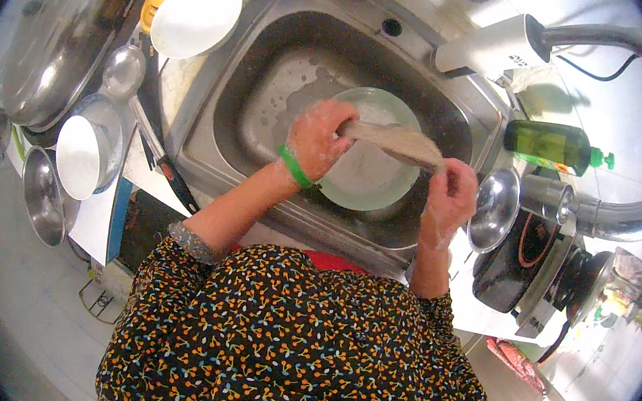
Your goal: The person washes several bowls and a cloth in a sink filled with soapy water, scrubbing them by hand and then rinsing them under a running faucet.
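A beige-brown cloth (395, 139) is stretched between my hands above a pale translucent bowl (366, 187). My left hand (322, 133), with a green band at the wrist, grips one end of the cloth. At its other end the fingers of my right hand (453, 194) are closed on it. Both hands look wet. The bowl stands in a stainless steel sink (267, 68) and holds cloudy liquid. The cloth is slightly blurred and hides part of the bowl.
A faucet (484, 47) rises at the sink's upper right corner. A green soap bottle (547, 145) and a metal bowl (494, 210) stand at the right. On the left are a white bowl (196, 17), a ladle (125, 71), a white cup (78, 157) and a large metal basin (60, 26).
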The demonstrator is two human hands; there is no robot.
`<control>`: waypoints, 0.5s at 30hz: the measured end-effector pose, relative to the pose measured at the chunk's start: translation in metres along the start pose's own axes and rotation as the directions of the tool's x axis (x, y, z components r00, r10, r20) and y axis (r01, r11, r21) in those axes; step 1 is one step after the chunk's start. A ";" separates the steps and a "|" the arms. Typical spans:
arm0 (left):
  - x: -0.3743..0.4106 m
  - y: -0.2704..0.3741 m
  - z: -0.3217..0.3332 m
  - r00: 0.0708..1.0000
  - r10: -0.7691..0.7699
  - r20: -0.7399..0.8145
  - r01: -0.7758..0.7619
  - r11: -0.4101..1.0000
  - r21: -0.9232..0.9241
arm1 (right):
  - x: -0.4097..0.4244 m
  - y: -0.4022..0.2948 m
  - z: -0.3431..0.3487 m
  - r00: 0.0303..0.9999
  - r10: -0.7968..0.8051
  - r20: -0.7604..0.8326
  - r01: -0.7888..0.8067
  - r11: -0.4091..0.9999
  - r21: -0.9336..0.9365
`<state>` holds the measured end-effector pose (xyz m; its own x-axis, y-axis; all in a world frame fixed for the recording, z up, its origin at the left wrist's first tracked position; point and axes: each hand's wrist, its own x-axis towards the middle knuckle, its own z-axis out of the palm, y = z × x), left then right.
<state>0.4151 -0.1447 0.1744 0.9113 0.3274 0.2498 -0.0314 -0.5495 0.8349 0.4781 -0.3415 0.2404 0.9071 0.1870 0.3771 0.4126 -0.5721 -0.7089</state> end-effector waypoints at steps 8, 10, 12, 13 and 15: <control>-0.018 -0.039 0.037 0.968 -0.120 0.219 0.066 0.969 0.240 | -0.033 0.055 0.035 0.920 0.211 0.329 -0.158 0.971 -0.180; -0.037 -0.064 0.058 0.956 -0.209 0.207 0.176 0.970 0.167 | -0.056 0.068 0.051 0.807 0.243 0.539 -0.150 0.966 -0.211; -0.047 -0.079 0.071 0.903 -0.347 0.253 0.334 0.938 0.097 | -0.072 0.080 0.060 0.634 0.196 0.748 -0.081 0.979 -0.188; -0.046 -0.082 0.073 0.852 -0.432 0.296 0.432 0.899 0.070 | -0.070 0.097 0.067 0.673 0.252 0.695 -0.141 0.967 -0.214; -0.044 -0.083 0.079 0.745 -0.580 0.330 0.600 0.799 0.050 | -0.053 0.132 0.083 0.732 0.367 0.575 -0.266 0.930 -0.255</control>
<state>0.4099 -0.1739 0.0550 0.8323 0.3089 -0.4603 0.5423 -0.2812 0.7918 0.4916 -0.3605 0.0776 0.8628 0.3860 -0.3264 0.1216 -0.7852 -0.6072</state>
